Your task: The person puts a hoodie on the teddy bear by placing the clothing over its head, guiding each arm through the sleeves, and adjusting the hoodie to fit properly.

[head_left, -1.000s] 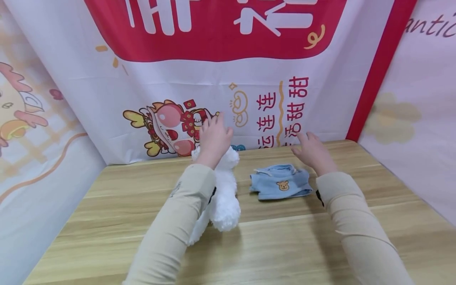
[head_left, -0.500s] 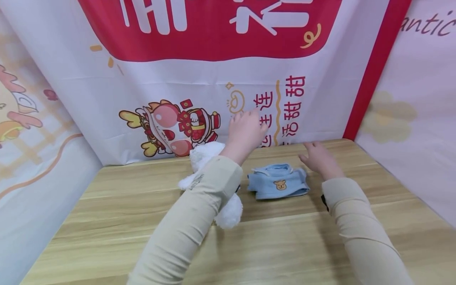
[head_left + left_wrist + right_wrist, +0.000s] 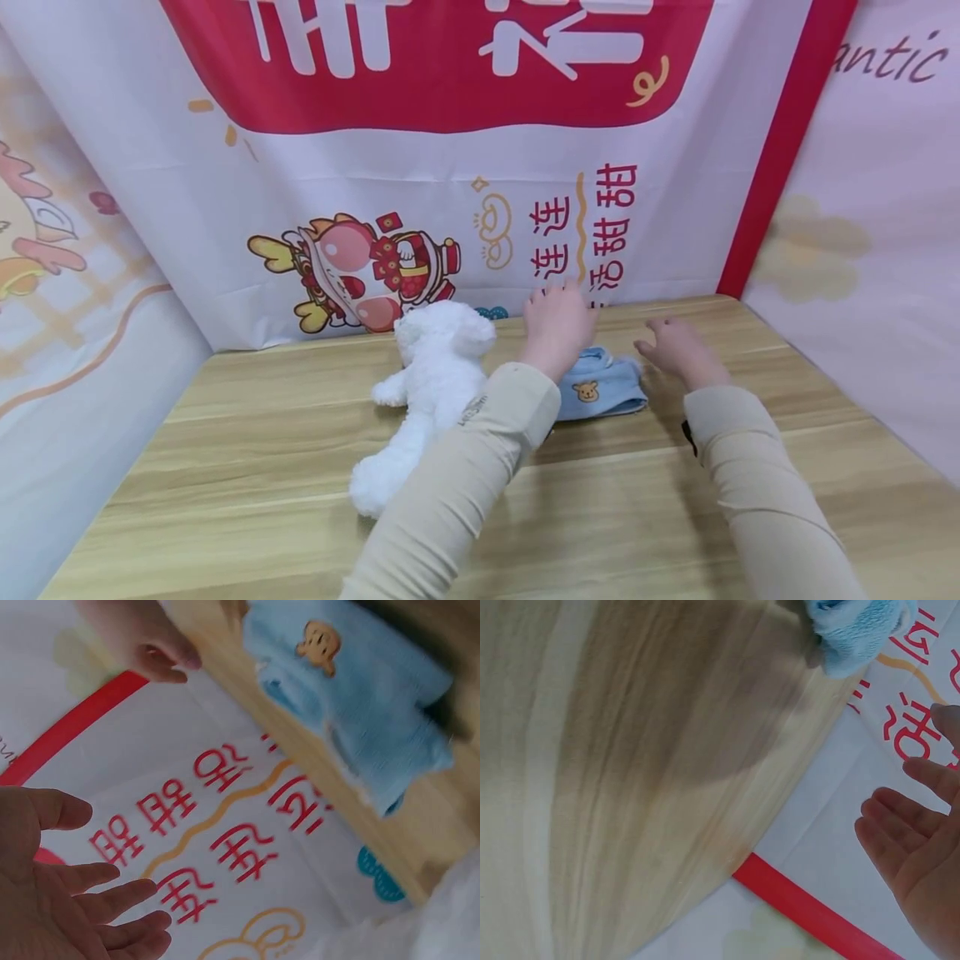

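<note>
A small light-blue doll hoodie point(image 3: 600, 390) with a bear-face patch lies on the wooden table. My left hand point(image 3: 558, 327) hovers over its left part in the head view and hides some of it. Its fingers are spread and hold nothing, as the left wrist view shows with the palm point(image 3: 82, 900). My right hand point(image 3: 681, 348) is just right of the hoodie, fingers extended and apart from the cloth. A white plush toy point(image 3: 438, 367) lies left of the hoodie, partly covered by my left sleeve.
The wooden table point(image 3: 225, 467) meets a white cloth backdrop point(image 3: 225, 200) printed with red characters and a cartoon figure. Printed side walls point(image 3: 885, 250) flank the table on both sides.
My left hand has left the white plush toy, moved right and come down over the hoodie. The plush toy has settled lying on the table. My right hand has shifted slightly right and down.
</note>
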`<state>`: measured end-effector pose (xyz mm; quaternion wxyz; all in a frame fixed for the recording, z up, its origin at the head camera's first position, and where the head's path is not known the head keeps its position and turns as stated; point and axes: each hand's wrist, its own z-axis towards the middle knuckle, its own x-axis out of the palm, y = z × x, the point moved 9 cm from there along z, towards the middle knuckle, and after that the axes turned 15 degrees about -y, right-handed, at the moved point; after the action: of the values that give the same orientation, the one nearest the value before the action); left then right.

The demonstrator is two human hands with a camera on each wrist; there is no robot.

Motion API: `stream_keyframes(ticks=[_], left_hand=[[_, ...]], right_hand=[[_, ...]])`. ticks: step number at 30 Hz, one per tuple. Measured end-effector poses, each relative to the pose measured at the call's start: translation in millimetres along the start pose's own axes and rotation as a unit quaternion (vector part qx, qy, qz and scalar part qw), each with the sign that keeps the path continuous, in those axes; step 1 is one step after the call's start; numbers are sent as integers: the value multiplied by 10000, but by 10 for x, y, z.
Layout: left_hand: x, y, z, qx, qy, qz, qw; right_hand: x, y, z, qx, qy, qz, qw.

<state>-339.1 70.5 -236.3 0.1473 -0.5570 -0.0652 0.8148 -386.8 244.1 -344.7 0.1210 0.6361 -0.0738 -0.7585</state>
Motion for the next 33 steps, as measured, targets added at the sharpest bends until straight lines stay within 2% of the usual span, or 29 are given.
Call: stream_keyframes(ticks=[5, 10, 13, 20, 22, 24, 27, 28, 30, 33], left_hand=[[290, 164, -102, -150, 83, 2, 9999], [451, 292, -144, -224, -313, -292, 9988], [541, 315, -172, -179, -434, -375, 9982], [759, 314, -274, -134, -512, -86, 9986], [849, 354, -315, -196, -350, 258, 9989], [961, 425, -362, -368, -19, 609, 9975], [1138, 546, -431, -609, 609, 1066, 9906], [1179, 577, -445, -669, 731, 1113, 9888], [1223, 617, -456, -728, 807, 1127, 9877], [1240, 626, -443, -580, 767, 1277, 9871]], right_hand=[[118, -42, -63, -70, 273, -181, 9994], [216, -50, -116, -60, 403, -70, 9991], [253, -34, -134, -89, 396, 76, 9991], [430, -10, -151, -276, 582, 141, 9978], [475, 11, -144, -380, 605, 175, 9973], [507, 26, -140, -397, 611, 215, 9971], [526, 44, -131, -378, 579, 256, 9973], [529, 50, -128, -363, 560, 279, 9974], [526, 70, -116, -405, 493, 300, 9975], [512, 124, -106, -595, 375, 303, 9971]])
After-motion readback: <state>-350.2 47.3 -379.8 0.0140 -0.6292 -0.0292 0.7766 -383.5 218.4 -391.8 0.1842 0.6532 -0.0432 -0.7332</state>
